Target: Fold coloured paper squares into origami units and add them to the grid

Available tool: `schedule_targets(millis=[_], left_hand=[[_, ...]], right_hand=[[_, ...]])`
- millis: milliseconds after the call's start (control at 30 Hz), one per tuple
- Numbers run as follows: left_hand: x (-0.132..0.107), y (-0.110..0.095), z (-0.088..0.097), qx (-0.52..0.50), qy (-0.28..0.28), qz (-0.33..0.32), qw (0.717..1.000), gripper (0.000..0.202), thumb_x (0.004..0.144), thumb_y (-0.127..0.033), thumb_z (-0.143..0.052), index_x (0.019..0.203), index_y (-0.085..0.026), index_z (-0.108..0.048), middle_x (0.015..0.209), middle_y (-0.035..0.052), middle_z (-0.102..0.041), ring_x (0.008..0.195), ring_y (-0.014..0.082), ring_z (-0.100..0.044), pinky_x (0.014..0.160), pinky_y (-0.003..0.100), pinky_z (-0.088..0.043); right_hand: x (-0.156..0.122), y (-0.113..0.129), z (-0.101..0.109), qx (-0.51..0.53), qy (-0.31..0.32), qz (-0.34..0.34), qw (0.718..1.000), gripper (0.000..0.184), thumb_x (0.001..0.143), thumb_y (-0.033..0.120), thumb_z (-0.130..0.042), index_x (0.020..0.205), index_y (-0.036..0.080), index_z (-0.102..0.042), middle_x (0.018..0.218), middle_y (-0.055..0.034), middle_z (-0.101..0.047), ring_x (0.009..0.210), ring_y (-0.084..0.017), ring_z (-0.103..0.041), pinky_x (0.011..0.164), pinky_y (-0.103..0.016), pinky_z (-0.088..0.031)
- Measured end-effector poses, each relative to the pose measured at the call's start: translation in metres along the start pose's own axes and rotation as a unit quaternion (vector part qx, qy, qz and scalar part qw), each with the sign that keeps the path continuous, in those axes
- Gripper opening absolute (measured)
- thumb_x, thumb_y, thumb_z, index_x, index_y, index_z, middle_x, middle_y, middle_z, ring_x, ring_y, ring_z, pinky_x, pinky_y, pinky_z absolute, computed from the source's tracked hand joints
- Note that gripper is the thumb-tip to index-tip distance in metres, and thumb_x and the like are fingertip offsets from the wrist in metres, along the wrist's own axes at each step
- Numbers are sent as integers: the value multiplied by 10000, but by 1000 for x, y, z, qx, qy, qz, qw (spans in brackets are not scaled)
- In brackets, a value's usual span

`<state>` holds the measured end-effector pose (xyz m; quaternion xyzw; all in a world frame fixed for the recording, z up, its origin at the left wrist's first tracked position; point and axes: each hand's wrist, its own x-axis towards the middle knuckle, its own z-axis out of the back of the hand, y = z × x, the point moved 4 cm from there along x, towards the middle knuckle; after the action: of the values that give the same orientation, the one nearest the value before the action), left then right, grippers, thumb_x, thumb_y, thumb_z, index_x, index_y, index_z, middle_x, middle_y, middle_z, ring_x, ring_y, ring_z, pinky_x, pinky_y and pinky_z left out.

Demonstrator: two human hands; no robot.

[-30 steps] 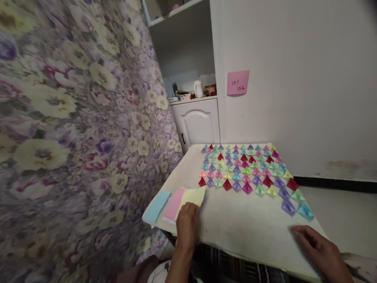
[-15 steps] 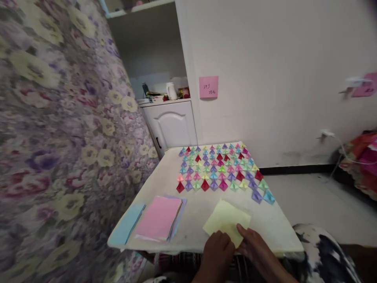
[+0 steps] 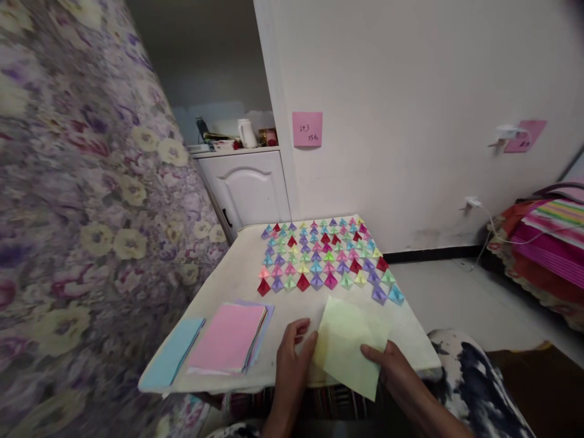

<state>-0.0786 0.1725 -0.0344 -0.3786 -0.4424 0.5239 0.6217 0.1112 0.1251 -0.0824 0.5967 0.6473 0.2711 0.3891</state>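
A pale yellow-green sheet of paper (image 3: 349,347) is tilted up over the front of the table, and its lower corner hangs past the edge. My right hand (image 3: 392,368) pinches it at the right side, thumb on top. At the sheet's left edge is my left hand (image 3: 294,353), its fingers bent and the thumb apart from them; whether the thumb touches the paper is hard to tell. Beyond the sheet, many small folded paper pieces (image 3: 317,280) in several colours lie in rows.
A pink-topped stack of paper (image 3: 230,337) and a blue paper stack (image 3: 173,353) lie on the left of the cream table (image 3: 219,280). A floral curtain (image 3: 104,243) hangs at left. Behind stand a white cabinet (image 3: 249,188) and a wall with a pink note (image 3: 307,129).
My left hand has come off the sheet's near edge and opened, moving left. The sheet has been turned and lifted in my right hand. The view has swung to the right.
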Motion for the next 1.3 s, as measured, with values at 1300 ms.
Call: schedule_targets(millis=[1300], left_hand=[[9,-9,-43,-254,85,111,957,411,624,-225,-704,1020,-171,-606,623,-43,-518,636,126,-532,582,206,-385]], right_hand=[[-3,58,20,-174,-76,126,974,490,695,353,-679,1146,230,-533,720,16,-618,643,-159,-568,600,-253,-426]])
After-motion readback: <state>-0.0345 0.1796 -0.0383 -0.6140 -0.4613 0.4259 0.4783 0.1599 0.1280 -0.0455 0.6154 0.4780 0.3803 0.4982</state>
